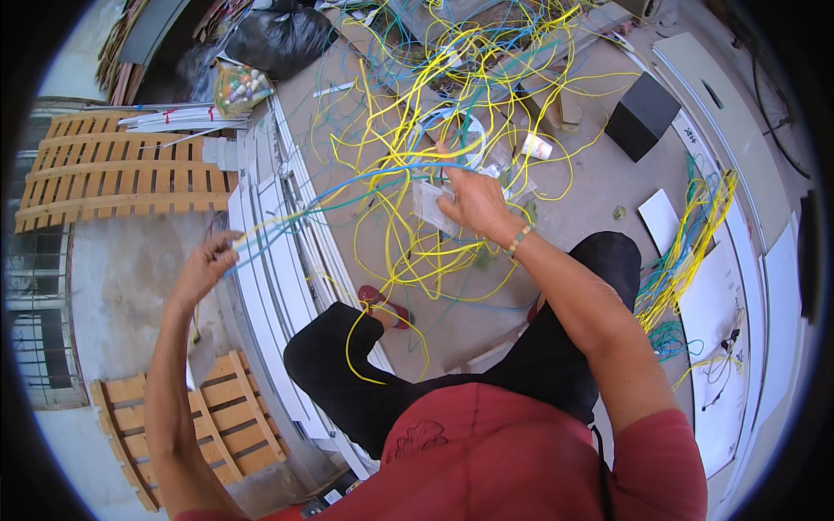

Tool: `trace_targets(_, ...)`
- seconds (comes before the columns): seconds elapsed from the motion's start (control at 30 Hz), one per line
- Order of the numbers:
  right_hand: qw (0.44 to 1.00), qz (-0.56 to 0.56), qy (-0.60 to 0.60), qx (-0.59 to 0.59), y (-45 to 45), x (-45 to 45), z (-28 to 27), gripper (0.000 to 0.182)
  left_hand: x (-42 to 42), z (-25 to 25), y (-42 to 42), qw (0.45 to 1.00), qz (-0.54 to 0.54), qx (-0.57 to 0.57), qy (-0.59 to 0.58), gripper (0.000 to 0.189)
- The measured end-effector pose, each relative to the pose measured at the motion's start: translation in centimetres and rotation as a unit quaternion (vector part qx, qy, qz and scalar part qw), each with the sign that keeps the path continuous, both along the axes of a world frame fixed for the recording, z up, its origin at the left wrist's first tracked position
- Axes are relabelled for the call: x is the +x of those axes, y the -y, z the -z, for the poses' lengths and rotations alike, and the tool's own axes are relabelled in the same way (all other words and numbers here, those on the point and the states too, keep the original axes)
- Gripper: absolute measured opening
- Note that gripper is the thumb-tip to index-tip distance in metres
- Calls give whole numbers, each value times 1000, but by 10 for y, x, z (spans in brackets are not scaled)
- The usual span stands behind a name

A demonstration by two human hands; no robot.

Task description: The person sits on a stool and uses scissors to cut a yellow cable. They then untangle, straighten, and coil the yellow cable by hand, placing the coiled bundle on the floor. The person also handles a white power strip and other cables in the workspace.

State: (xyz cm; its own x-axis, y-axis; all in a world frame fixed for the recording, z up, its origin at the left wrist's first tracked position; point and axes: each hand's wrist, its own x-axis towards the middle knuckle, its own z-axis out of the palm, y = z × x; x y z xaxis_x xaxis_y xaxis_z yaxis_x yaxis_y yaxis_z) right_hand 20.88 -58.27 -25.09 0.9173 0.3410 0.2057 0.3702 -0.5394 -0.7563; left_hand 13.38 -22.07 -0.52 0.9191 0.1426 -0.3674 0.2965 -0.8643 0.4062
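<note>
Off to the left, my left hand [208, 264] pinches a few thin insulated wires between thumb and fingers. These yellow, blue and green wires [365, 177] stretch across to my right hand [479, 198], whose fingers are around them. Beyond and below the right hand spreads a large loose tangle of yellow, blue and green wire [423, 84] on the floor. One yellow wire end [371, 380] loops over my left knee. Close beside the right hand lies a clear plastic piece [433, 205], partly covered by wires.
A bundle of sorted wires [697, 247] rests on white boards [717, 365] at right, near a black box [642, 117]. A paper cup [537, 146] lies among the wires. Long white strips [306, 215], wooden pallets [124, 166] and a black bag [283, 39] are left.
</note>
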Motion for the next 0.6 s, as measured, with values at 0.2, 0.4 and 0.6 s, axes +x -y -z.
trace_targets(0.2, 996, -19, -35, 77, 11, -16, -38, 67, 59, 21, -37, 970, 116, 143, 158, 15)
trace_targets(0.4, 979, 12, -133, 154, 30, -40, -45, 68, 100, 68, -34, 943, 139, 160, 255, 9)
trace_targets(0.6, 948, 27, -201, 246, 28, -37, -44, 73, 116, 134, -16, 895, 116, 194, 385, 18)
